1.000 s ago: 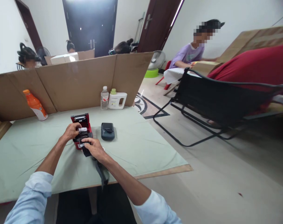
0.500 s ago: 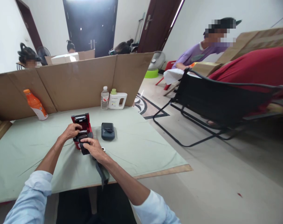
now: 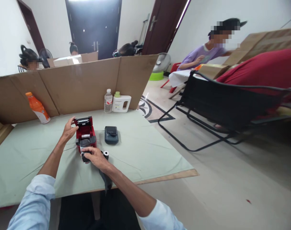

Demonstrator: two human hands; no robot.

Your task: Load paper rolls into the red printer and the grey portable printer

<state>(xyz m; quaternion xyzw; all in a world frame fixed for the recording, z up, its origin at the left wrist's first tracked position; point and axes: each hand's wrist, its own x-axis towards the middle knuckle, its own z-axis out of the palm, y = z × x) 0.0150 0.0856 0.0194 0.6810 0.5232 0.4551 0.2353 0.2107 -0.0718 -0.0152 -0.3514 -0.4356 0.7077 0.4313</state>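
Note:
A small red-and-black printer [image 3: 87, 131] stands on the table with its lid [image 3: 84, 122] raised and its inner bay showing. My left hand [image 3: 69, 129] is at the upper left corner of the lid, fingers curled over its edge with the thumb at the side. At the printer's front, my right hand [image 3: 95, 156] pinches a dark, glossy black piece [image 3: 86, 156]; what exactly it is cannot be made out. Beside that hand lies a white paper roll [image 3: 106, 154], partly covered. A dark strip [image 3: 106, 180] runs from under my right wrist over the table's front edge.
Right of the printer lies a second, dark blue-grey device [image 3: 111, 134]. A cardboard screen [image 3: 80, 86] closes the table's back, with an orange bottle [image 3: 38, 108], a clear bottle [image 3: 108, 101] and a white jug [image 3: 121, 103] before it. Beyond the table are a black folding chair [image 3: 222, 105] and several people.
My left hand has moved from inside the printer up to its lid's left corner. My right hand has shifted slightly downward with the black piece, and the paper roll shows more.

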